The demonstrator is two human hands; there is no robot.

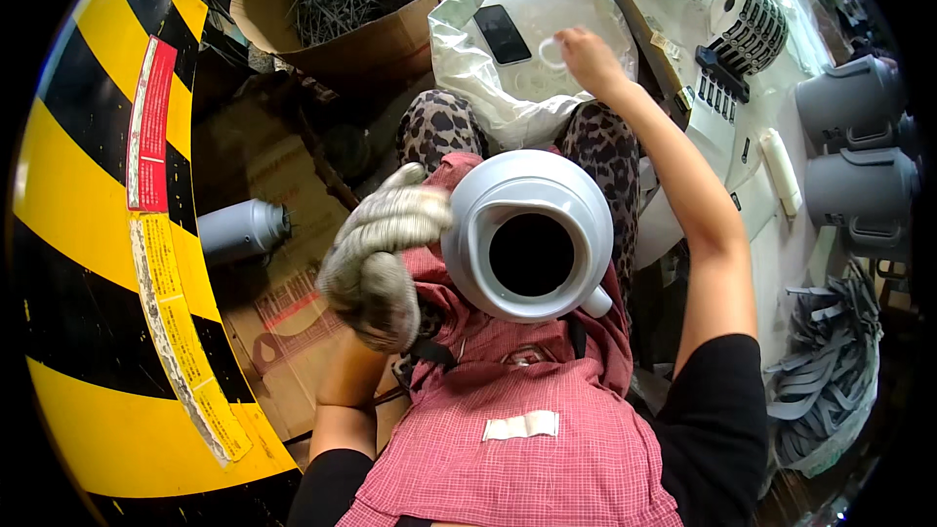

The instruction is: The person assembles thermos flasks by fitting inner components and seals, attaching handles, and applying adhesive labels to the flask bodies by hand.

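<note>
While the gloved left hand braces the grey plastic jug body on the lap, fingers wrapped on its left wall, its mouth faces straight up. Bare right hand reaches far forward, well apart from the jug, fingertips pinched on a thin white ring. That sits over the glossy white plastic bag of rings; black phone lies on it.
</note>
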